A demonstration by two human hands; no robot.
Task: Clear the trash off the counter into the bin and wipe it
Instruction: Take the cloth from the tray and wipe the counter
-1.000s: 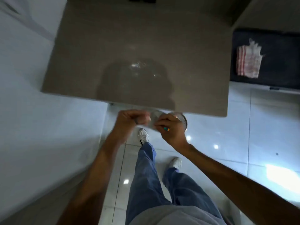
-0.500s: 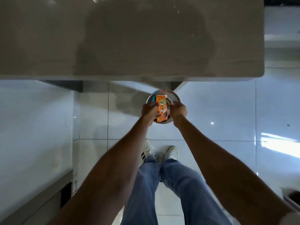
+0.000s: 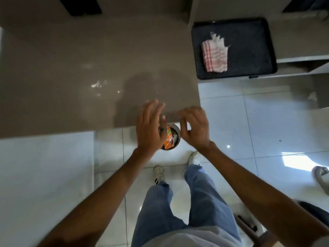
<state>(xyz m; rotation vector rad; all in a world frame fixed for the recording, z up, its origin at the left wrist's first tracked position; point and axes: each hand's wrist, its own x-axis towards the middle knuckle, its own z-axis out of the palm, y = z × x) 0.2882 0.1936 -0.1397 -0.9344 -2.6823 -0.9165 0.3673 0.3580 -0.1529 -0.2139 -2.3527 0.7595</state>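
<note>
A small round metal bin stands on the floor just below the front edge of the brown counter. An orange wrapper and pale scraps lie inside it. My left hand hovers over the bin's left side, fingers spread and empty. My right hand hangs above the bin's right side, fingers loosely curled and holding nothing. A red-and-white striped cloth lies on a black perforated tray to the right of the counter. A few wet or shiny specks show on the counter top.
A dark object sits at the counter's far edge. White glossy floor tiles surround the bin. My shoes stand behind it. Another person's shoe is at the right edge, a dark chair part at lower right.
Both hands let go of the orange wrapper and scraps into the bin and lifted up with fingers apart. The view rose back up over the counter and tray.
</note>
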